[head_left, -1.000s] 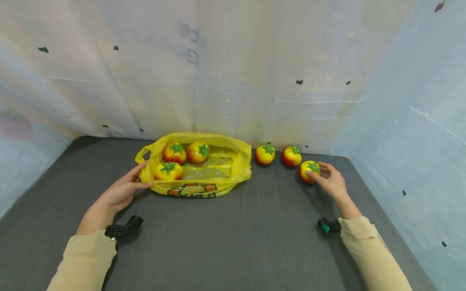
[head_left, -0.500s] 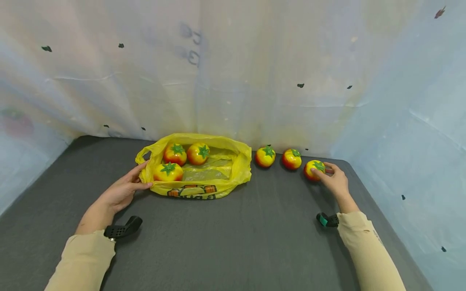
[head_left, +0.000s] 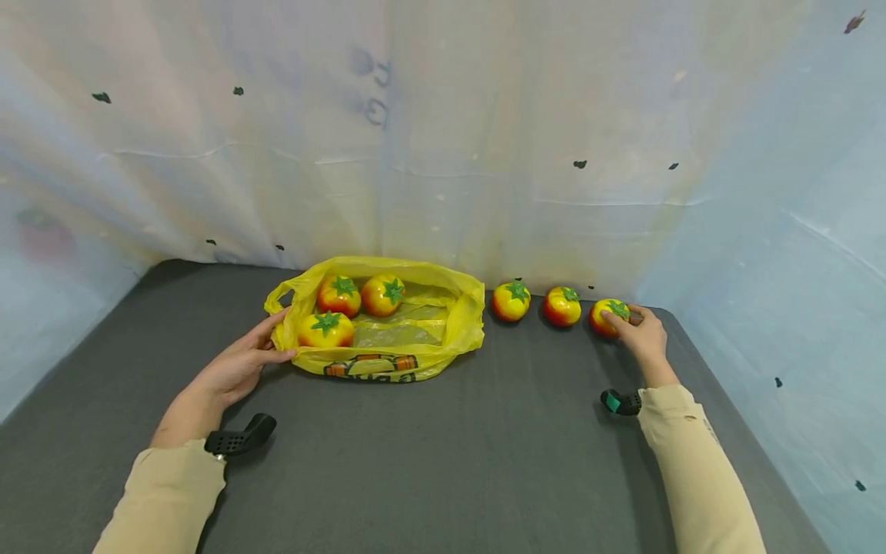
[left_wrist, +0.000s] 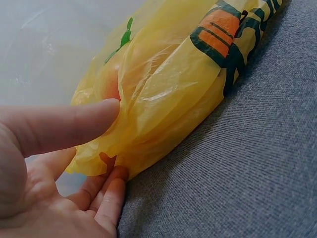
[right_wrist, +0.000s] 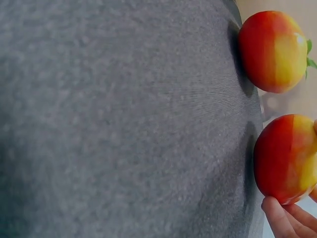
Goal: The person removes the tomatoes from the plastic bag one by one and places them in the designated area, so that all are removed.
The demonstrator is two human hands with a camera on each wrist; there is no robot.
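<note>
The left hand (head_left: pixel 238 371) pinches the bag (head_left: pixel 465 317), three tomatoes (head_left: pixel 325 331) inside; the right hand (head_left: pixel 647 338) pinches another tomato (head_left: pixel 601 323), two loose tomatoes (head_left: pixel 561 309) left of its fingers: perhaps half done.

"How do the arms lie?"
"Both reach forward and slant inward — left arm (head_left: pixel 162 492) and right arm (head_left: pixel 695 462) well apart."
"And the hands?"
"Left hand (head_left: pixel 238 367) holding, thumb (left_wrist: pixel 74 124) straight, fingers (left_wrist: pixel 111 203) bent. Right hand (head_left: pixel 644 337) gripping between thumb and fingers — its back shows in the head view."
</note>
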